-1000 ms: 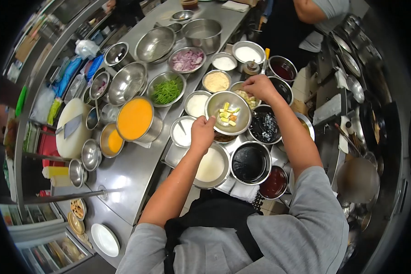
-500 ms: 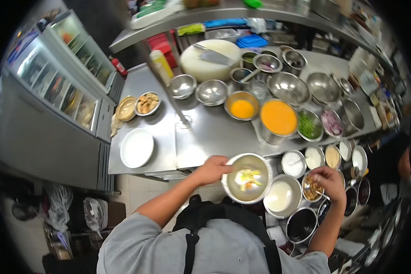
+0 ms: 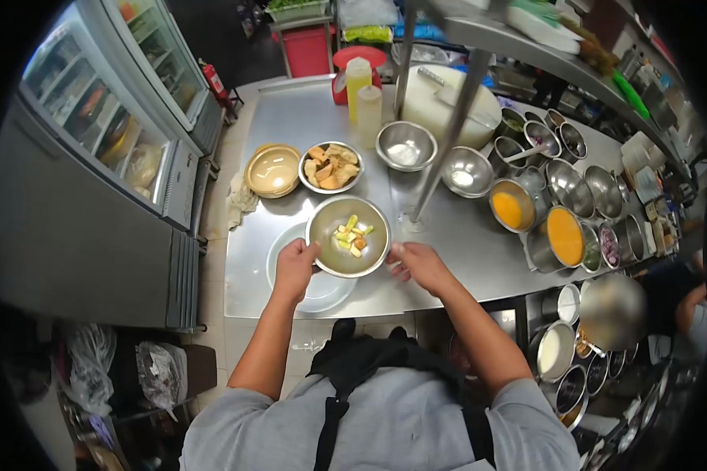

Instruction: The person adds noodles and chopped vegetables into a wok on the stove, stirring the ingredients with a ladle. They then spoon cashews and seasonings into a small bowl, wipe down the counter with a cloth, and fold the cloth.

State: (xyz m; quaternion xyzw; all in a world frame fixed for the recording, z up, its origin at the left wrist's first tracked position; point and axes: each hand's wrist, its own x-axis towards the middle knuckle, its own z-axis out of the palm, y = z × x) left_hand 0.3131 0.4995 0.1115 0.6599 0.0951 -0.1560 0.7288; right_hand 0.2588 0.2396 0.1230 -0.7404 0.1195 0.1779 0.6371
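A steel bowl (image 3: 330, 255) with pieces of chopped green and pale food (image 3: 353, 238) in it is held over a white plate (image 3: 322, 297). My left hand (image 3: 295, 268) grips the bowl's left rim. At the bowl's right side is my right hand (image 3: 419, 267), fingers partly curled and loosely apart, and no object shows in it. Just behind stand a steel bowl of browned chunks (image 3: 331, 167) and a tan clay bowl (image 3: 273, 171).
Two squeeze bottles (image 3: 368, 114) stand near a shelf post (image 3: 452, 133). Steel bowls (image 3: 467, 171) and a pot of orange liquid (image 3: 565, 237) line the counter (image 3: 479, 275) to the right. A glass-door fridge (image 3: 102, 118) is at left. Another person's arm (image 3: 690, 302) shows at far right.
The view has turned left, towards the white plate. The held bowl has moved from the sauce pots to above that plate. My right hand has left the ingredient containers and come beside the bowl.
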